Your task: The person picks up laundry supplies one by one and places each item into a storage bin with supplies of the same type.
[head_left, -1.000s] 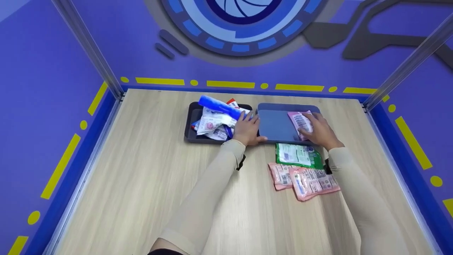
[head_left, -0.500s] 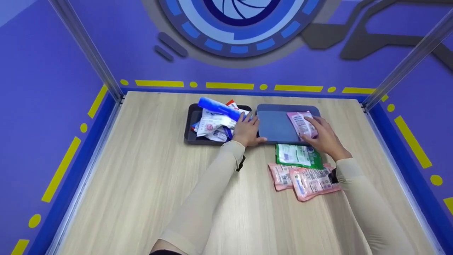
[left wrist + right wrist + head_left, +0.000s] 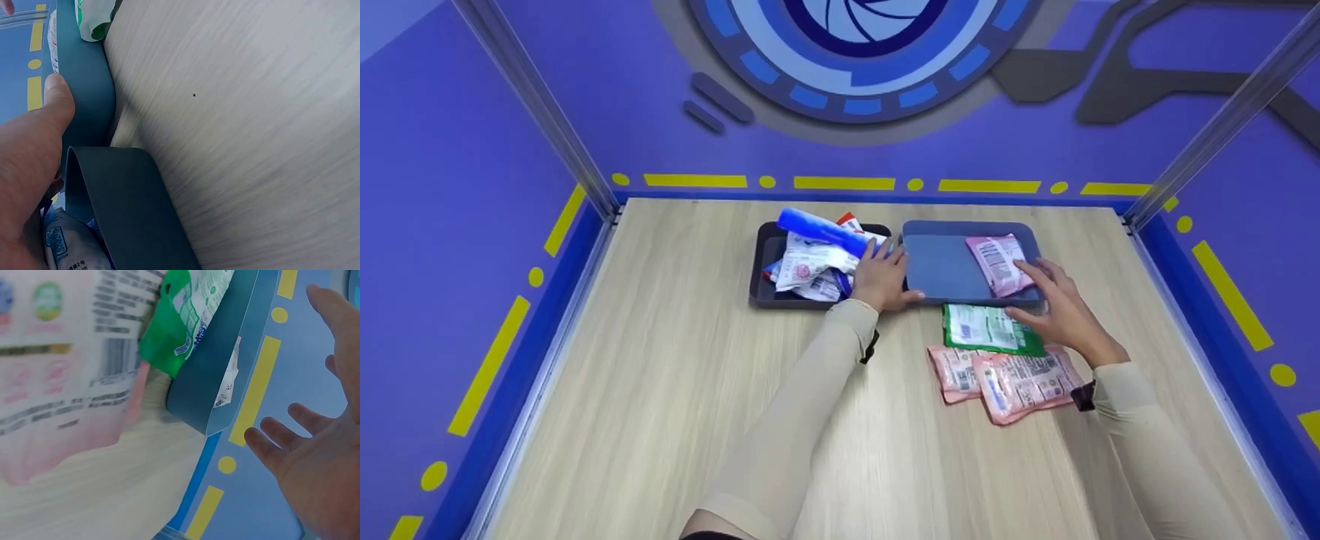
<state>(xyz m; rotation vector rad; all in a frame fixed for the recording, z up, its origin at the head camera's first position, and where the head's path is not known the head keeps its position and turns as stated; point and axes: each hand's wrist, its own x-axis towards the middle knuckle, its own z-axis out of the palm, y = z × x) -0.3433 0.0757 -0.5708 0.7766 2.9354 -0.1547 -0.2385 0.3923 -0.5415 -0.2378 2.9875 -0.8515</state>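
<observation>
At upper centre of the frame are two trays: the blue-grey tray (image 3: 941, 262) holds one pink packet (image 3: 997, 262) at its right end; the dark tray (image 3: 763, 266) holds a heap I cannot count, one long blue item (image 3: 821, 229) on top. My right hand (image 3: 1065, 311), fingers apart, grips nothing near the pink packet; my left hand (image 3: 880, 283) lies, fingers extended, over the dark tray's right side. Right of centre, below: one green packet (image 3: 981, 328), two salmon packets (image 3: 1026, 384).

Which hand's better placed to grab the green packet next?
Probably the right hand: it's open, holds nothing, and hovers by the green packet. The left hand lies over the edge of the dark tray.
</observation>
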